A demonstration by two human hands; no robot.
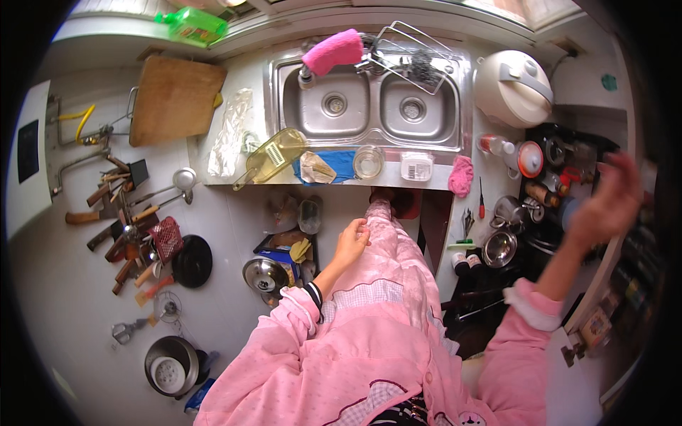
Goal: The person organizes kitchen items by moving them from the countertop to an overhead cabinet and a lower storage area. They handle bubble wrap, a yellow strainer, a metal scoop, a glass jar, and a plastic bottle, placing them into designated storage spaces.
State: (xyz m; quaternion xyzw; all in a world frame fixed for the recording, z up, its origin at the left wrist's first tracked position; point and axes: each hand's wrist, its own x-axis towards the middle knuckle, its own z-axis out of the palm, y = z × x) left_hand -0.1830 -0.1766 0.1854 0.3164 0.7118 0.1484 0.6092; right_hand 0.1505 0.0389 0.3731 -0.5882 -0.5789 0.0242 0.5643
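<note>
My left hand (pixel 352 242) hangs in front of my pink trousers, its fingers loosely bent and holding nothing. Raised at the far right, my right hand (pixel 607 202) is blurred; its fingers reach out and I see nothing in them. Close to it stand glass bottles (pixel 542 193), a blue round item (pixel 571 214) partly hidden by the hand, and red-handled scissors (pixel 571 174). Before me, on the counter's front edge, are a yellowish transparent plastic tray (pixel 274 157), a blue cloth (pixel 342 164), a glass jar (pixel 368 162) and a clear plastic box (pixel 416 166).
Behind the counter edge is a double steel sink (pixel 375 101) with a pink cloth (pixel 333 52) and a wire rack (pixel 413 56). A white rice cooker (pixel 512 89) stands right of it. Steel pots (pixel 500 248) crowd the right counter. Knives (pixel 104 213) and a cutting board (pixel 176 101) hang left.
</note>
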